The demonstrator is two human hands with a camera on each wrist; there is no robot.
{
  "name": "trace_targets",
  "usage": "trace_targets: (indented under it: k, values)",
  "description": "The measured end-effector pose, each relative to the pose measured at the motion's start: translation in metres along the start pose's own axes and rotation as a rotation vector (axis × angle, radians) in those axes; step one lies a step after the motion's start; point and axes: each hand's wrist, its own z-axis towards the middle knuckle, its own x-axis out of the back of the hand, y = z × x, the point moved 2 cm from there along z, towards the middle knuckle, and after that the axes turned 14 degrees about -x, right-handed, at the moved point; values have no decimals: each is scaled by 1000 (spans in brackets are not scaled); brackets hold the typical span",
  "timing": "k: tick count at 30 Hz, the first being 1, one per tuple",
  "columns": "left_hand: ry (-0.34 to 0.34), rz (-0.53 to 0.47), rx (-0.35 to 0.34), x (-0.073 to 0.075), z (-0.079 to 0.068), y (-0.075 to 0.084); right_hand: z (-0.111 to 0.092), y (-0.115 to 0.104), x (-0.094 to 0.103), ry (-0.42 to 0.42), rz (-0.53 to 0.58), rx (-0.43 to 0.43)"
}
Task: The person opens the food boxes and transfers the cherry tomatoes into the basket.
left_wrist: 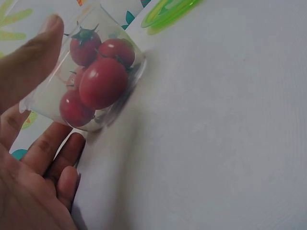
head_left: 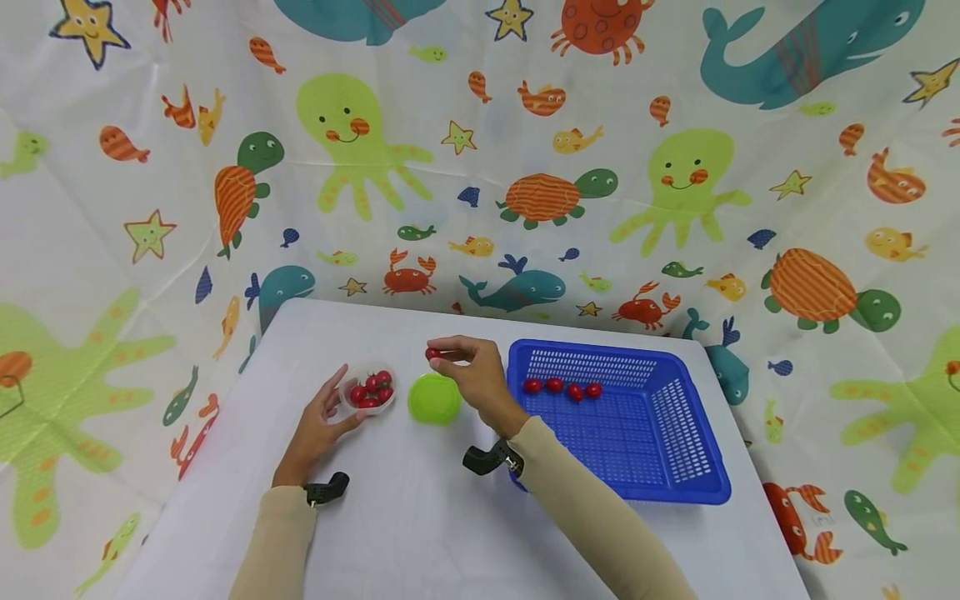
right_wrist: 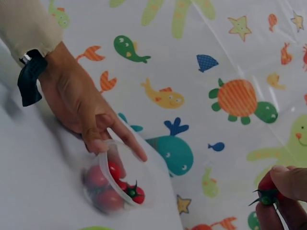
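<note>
My left hand point(head_left: 318, 433) curls its thumb and fingers around the side of a clear plastic cup point(left_wrist: 53, 98), steadying it on the table. Inside are several red cherry tomatoes point(left_wrist: 103, 84), some with green stems. Over the table, beyond a round green lid point(head_left: 434, 399), my right hand point(head_left: 480, 377) pinches a single cherry tomato point(right_wrist: 266, 184) between thumb and fingers, its green calyx showing in the right wrist view. To the right of this hand stands a blue plastic basket point(head_left: 622, 442), where several cherry tomatoes point(head_left: 574, 392) lie towards the back left.
The white table point(head_left: 405, 525) has its back edge against a hanging curtain point(head_left: 465, 233) printed with sea animals. The basket's raised walls take up the table's right side. The green lid lies between cup and basket.
</note>
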Motion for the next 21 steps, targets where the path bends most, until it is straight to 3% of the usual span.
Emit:
trace_targets:
  k: [21]
  values:
    - [-8,13,5,1,-1,-2,-10,23,73,81,53,-61]
